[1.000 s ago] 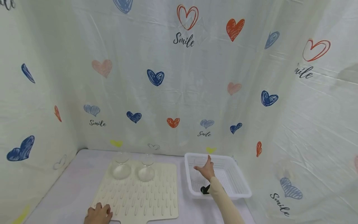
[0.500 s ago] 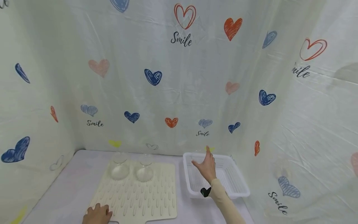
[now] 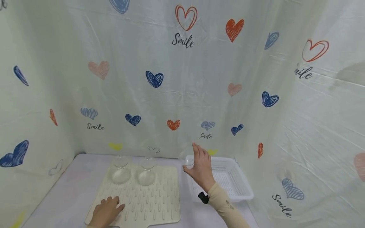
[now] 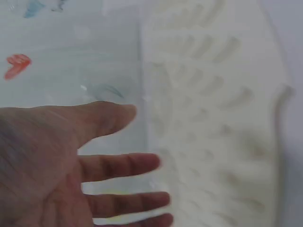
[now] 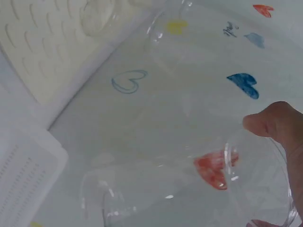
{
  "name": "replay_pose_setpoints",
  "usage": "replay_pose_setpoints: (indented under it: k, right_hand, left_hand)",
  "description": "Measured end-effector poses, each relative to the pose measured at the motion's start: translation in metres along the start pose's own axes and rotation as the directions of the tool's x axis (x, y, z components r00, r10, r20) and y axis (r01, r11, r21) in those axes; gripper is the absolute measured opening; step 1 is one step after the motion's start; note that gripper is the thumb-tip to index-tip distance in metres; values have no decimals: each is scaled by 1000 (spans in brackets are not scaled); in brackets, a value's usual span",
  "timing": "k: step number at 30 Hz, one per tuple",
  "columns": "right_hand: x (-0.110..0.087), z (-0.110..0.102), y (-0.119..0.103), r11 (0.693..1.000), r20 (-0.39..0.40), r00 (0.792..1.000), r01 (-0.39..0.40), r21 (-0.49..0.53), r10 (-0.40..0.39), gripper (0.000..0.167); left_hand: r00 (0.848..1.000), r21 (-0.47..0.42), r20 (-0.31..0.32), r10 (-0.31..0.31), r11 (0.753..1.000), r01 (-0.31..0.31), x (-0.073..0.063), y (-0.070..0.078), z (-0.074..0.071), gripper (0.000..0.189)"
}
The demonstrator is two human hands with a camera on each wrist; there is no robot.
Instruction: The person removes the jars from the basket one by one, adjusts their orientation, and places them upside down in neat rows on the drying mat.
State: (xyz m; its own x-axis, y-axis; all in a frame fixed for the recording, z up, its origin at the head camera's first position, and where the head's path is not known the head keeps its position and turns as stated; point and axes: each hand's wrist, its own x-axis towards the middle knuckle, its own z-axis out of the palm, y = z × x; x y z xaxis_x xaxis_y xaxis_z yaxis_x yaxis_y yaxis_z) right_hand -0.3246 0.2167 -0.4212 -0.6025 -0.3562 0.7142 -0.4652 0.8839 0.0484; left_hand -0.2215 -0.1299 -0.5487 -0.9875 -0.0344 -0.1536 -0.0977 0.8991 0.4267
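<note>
My right hand (image 3: 202, 167) is raised over the left back corner of a white plastic basket (image 3: 249, 193), gripping a clear glass cup (image 3: 189, 161) between thumb and fingers. In the right wrist view the thumb lies against the transparent wall of that cup (image 5: 180, 198); its full outline is faint. My left hand (image 3: 106, 210) hovers close over the near left part of a cream ridged drying mat (image 3: 162, 193). Its fingers are spread and straight in the left wrist view, with nothing in them. Two similar clear glass cups, a left one (image 3: 121, 175) and a right one (image 3: 146, 177), stand on the mat's far side.
Mat and basket lie side by side on a table with a pale lilac cover (image 3: 62, 190). A white curtain (image 3: 182, 104) printed with hearts encloses the back and both sides. A small black device (image 3: 203, 198) sits at my right wrist.
My right hand has risen out of the basket and shifted left, bringing the glass cup up with it. The left hand has moved slightly forward and right over the mat, fingers spreading.
</note>
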Motion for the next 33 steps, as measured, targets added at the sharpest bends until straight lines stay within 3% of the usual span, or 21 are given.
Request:
replay_pose_setpoints:
  k: [4, 8, 11, 14, 18, 28, 33]
  right_hand:
    - [4, -11, -24, 982, 17, 991, 137, -131, -136, 116]
    - [2, -18, -51, 950, 73, 971, 238, -201, -228, 120]
    - [-1, -20, -67, 928, 131, 953, 297, -225, -273, 125]
    - [-5, -20, -78, 909, 175, 937, 339, -242, -303, 130]
    - [-8, -20, -83, 890, 193, 925, 371, -265, -328, 135]
    - [-15, -20, -90, 892, 201, 911, 400, -210, -361, 125]
    - [-19, -20, -93, 896, 197, 904, 412, -164, -380, 122]
  left_hand:
    - [981, -98, -141, 135, 984, -149, 7, 43, -24, 61]
    - [931, -189, -237, 278, 927, -325, 12, 88, -38, 87]
    - [896, -238, -273, 349, 878, -415, 16, 114, -42, 95]
    - [869, -263, -297, 395, 841, -473, 18, 128, -44, 101]
    - [840, -257, -330, 431, 815, -519, 20, 135, -45, 106]
    - [841, -263, -301, 451, 808, -527, 21, 137, -40, 105]
    - [848, -295, -306, 433, 804, -517, 20, 137, -37, 103]
